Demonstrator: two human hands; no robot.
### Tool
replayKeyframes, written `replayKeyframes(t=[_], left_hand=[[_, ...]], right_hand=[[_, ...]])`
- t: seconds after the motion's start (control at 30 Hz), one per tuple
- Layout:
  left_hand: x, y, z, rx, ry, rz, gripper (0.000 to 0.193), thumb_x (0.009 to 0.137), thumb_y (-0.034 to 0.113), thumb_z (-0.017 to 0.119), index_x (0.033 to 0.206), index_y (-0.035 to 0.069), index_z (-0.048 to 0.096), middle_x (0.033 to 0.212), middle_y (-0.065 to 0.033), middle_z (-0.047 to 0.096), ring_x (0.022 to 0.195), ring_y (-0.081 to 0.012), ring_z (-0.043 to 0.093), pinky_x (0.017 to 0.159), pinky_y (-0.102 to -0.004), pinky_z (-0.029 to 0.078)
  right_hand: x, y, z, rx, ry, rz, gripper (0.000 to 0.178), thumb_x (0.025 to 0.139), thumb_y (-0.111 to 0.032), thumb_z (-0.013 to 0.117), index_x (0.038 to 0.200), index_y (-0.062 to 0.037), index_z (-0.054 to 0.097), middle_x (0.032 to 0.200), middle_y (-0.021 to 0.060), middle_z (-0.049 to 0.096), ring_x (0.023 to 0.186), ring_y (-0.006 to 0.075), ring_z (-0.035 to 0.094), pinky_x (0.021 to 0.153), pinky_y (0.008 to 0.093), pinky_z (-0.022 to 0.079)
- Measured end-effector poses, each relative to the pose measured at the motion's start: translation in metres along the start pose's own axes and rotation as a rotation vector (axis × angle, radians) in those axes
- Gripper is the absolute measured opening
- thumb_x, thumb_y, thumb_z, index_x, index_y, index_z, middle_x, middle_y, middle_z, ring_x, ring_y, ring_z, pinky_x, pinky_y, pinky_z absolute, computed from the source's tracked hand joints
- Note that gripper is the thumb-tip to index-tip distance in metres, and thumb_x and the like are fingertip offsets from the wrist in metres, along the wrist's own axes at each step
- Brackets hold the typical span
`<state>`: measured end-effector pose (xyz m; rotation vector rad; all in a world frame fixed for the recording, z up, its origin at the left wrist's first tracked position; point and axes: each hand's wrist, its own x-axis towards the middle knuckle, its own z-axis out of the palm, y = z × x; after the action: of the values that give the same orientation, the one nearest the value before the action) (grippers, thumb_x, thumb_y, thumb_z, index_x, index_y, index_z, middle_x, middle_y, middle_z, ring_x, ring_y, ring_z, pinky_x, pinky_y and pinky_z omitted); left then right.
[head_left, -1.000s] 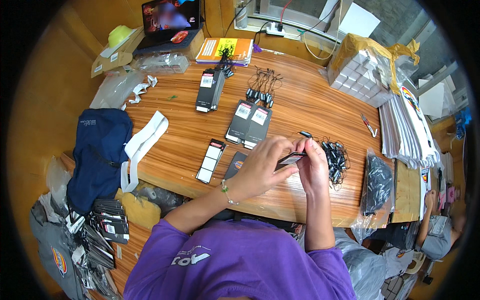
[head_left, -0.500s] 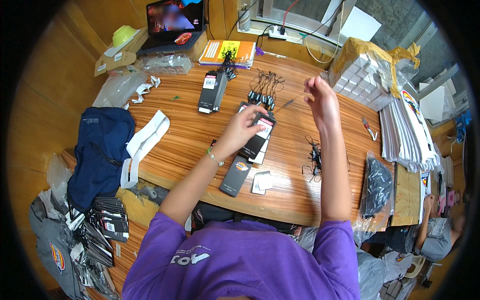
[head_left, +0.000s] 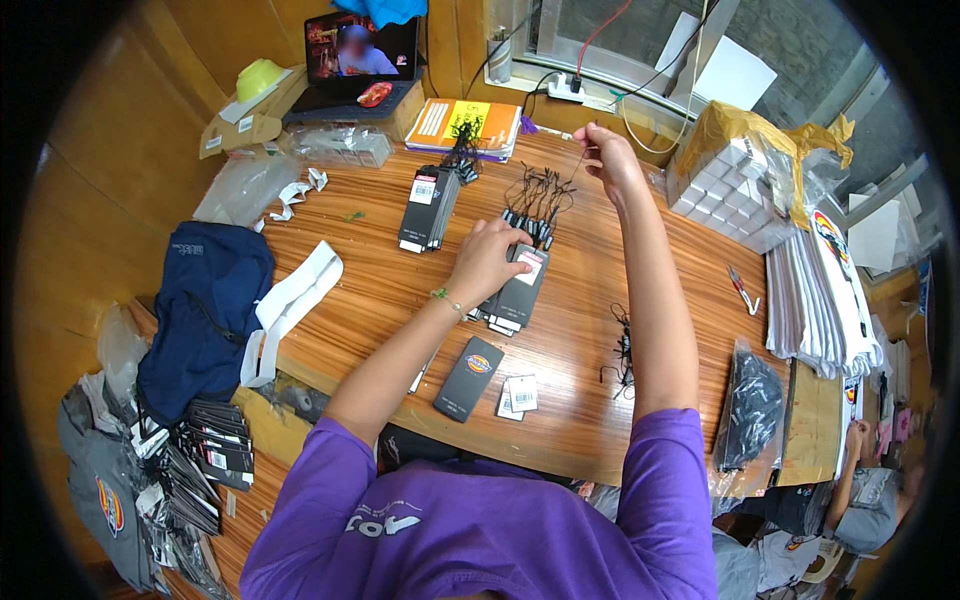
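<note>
My left hand (head_left: 490, 262) grips a dark grey hang tag (head_left: 524, 290) with a white barcode sticker, on top of a small stack of like tags. Black strings with small clips (head_left: 538, 200) fan out beyond that stack. Farther off to the right, my right hand (head_left: 607, 160) is raised with its fingertips pinched on a thin black string. A single dark tag (head_left: 469, 378) with an oval emblem lies nearer me, beside small white barcode labels (head_left: 518, 396). Another stack of dark tags (head_left: 424, 208) lies left of my left hand.
Loose black strings (head_left: 622, 350) lie by my right forearm. A box of small white cartons (head_left: 725, 180), white folded stacks (head_left: 815, 295), snips (head_left: 742, 290) and a plastic bag (head_left: 752, 410) are at right. A blue bag (head_left: 200, 310) and laptop (head_left: 360, 60) are at left.
My right hand has moved farther from me and slightly left. The tag under my left hand now lies more squarely on the stack. The whole view has shifted a little.
</note>
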<state>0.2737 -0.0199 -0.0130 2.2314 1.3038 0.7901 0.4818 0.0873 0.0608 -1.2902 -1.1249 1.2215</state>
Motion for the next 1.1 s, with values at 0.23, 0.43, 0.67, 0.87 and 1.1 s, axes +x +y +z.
replayKeyframes(t=[0.23,0.43,0.67,0.87,1.1], left_hand=[[-0.009,0.004,-0.018,0.072,0.093,0.013,0.048,0.07,0.029,0.073,0.113,0.012,0.059,0.109,-0.0092,0.048,0.102,-0.0265,0.043,0.09,-0.0355,0.037],[-0.048,0.01,-0.045,-0.107,0.053,-0.07,0.05,0.076,0.026,0.069,0.12,0.009,0.052,0.117,-0.011,0.045,0.111,-0.0278,0.041,0.096,-0.0377,0.034],[-0.115,0.012,-0.059,-0.257,0.265,-0.177,0.05,0.074,0.008,0.068,0.12,0.006,0.05,0.113,-0.0072,0.048,0.09,-0.0161,0.044,0.081,-0.0271,0.038],[-0.12,0.027,-0.065,-0.31,0.245,-0.213,0.046,0.076,0.01,0.067,0.118,0.004,0.05,0.113,-0.0129,0.048,0.103,-0.0225,0.047,0.084,-0.0303,0.04],[-0.117,0.034,-0.079,0.057,-0.135,0.074,0.057,0.064,0.027,0.076,0.115,0.011,0.055,0.119,-0.0096,0.047,0.114,-0.029,0.038,0.097,-0.0398,0.032]], right_hand=[[0.034,0.047,0.01,-0.184,-0.026,0.116,0.03,0.088,-0.031,0.05,0.073,-0.0106,0.065,0.063,-0.0028,0.044,0.055,0.0097,0.037,0.047,0.0282,0.029],[0.066,0.1,-0.012,-0.519,0.317,-0.035,0.02,0.085,-0.028,0.06,0.086,-0.009,0.055,0.058,-0.0032,0.044,0.051,0.0072,0.038,0.047,0.0246,0.032],[-0.091,0.054,0.01,1.012,-0.691,-0.153,0.035,0.08,-0.044,0.06,0.069,-0.0136,0.047,0.061,-0.0047,0.039,0.064,0.0111,0.038,0.065,0.0278,0.038],[-0.179,0.049,0.039,1.264,-0.979,-0.215,0.035,0.072,-0.052,0.062,0.065,-0.0191,0.053,0.058,-0.0085,0.04,0.062,0.0088,0.035,0.064,0.0256,0.032],[-0.241,0.032,0.03,0.167,-0.362,0.033,0.021,0.086,-0.027,0.06,0.078,-0.0085,0.055,0.059,0.0002,0.047,0.053,0.0102,0.037,0.056,0.0288,0.034]])
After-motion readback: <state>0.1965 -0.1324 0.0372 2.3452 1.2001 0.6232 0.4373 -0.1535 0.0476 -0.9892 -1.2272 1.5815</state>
